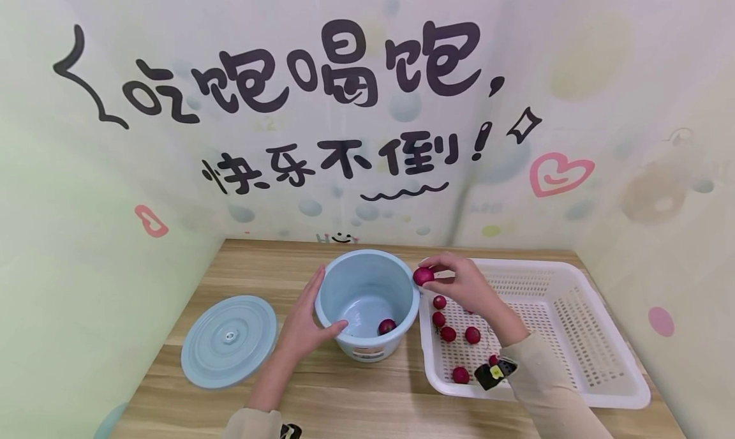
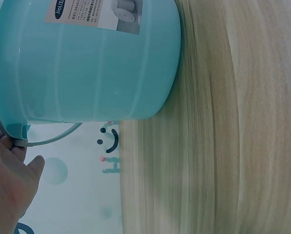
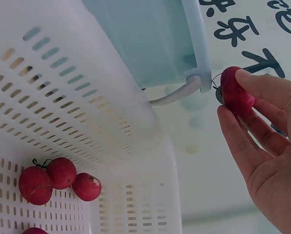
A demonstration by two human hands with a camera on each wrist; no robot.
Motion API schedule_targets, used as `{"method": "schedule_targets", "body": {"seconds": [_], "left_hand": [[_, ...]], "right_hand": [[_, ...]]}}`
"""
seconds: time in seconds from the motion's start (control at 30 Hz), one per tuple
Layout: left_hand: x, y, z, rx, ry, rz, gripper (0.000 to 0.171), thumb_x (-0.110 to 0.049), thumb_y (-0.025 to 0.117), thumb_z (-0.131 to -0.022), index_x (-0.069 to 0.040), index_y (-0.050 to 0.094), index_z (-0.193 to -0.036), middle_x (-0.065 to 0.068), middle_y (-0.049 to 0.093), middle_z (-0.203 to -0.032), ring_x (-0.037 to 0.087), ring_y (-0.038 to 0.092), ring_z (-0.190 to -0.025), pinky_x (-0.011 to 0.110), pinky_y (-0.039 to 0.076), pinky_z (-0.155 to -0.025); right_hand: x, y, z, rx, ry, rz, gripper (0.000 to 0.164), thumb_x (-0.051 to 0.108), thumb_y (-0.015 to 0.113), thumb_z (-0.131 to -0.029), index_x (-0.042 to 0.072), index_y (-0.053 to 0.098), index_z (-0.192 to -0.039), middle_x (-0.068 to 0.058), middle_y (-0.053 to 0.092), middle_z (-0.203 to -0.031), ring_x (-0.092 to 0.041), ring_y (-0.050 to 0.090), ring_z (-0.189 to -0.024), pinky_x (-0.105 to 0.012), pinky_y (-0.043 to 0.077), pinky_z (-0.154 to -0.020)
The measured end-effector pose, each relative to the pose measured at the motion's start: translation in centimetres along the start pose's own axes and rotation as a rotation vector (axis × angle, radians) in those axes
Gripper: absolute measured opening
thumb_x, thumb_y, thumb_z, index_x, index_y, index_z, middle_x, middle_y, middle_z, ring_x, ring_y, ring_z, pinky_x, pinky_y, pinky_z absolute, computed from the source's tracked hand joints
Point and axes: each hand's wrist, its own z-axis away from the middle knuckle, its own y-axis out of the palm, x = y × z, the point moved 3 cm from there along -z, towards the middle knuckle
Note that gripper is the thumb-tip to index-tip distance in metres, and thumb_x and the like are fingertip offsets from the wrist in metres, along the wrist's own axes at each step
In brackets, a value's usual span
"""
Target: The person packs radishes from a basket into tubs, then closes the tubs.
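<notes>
A light blue plastic bucket point(image 1: 367, 276) stands on the table, with one dark red radish point(image 1: 387, 327) lying at its bottom. My left hand point(image 1: 303, 324) grips the bucket's left side, thumb over the near rim; in the left wrist view its fingers curl by the handle joint. Between thumb and fingertips, my right hand point(image 1: 464, 286) pinches a red radish point(image 3: 235, 91) with a thin root, just beside the bucket's right rim and above the basket edge. Several more radishes point(image 1: 473, 335) lie in the left part of a white perforated basket point(image 1: 565, 321), below the right hand.
A round blue lid point(image 1: 230, 337) lies flat on the wooden table point(image 1: 350, 407), left of the bucket. The basket stands close along the bucket's right side. A wall point(image 1: 367, 209) with black lettering rises behind the table. Part of a blue object point(image 1: 109, 421) shows at the lower left.
</notes>
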Motion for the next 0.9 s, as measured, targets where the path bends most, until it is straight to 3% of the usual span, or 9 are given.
{"method": "schedule_targets", "body": {"seconds": [0.57, 0.9], "left_hand": [[0.1, 0.1, 0.0, 0.002, -0.005, 0.002, 0.106, -0.045, 0.081, -0.074, -0.014, 0.026, -0.159, 0.008, 0.027, -0.165, 0.036, 0.033, -0.150, 0.060, 0.042, -0.111], [0.1, 0.0, 0.0, 0.002, -0.011, 0.003, 0.106, -0.046, 0.081, -0.074, -0.020, 0.024, -0.160, 0.006, 0.027, -0.166, 0.035, 0.033, -0.150, 0.060, 0.043, -0.110]], "right_hand": [[0.6, 0.8, -0.1, 0.024, -0.014, -0.002, 0.033, 0.009, 0.077, -0.085, 0.004, 0.070, -0.117, -0.014, 0.071, -0.113, -0.030, 0.069, -0.106, -0.033, 0.062, -0.086], [0.8, 1.3, -0.3, 0.037, -0.005, -0.035, 0.034, 0.008, 0.078, -0.084, 0.004, 0.070, -0.118, -0.015, 0.070, -0.115, -0.033, 0.069, -0.108, -0.032, 0.062, -0.085]]}}
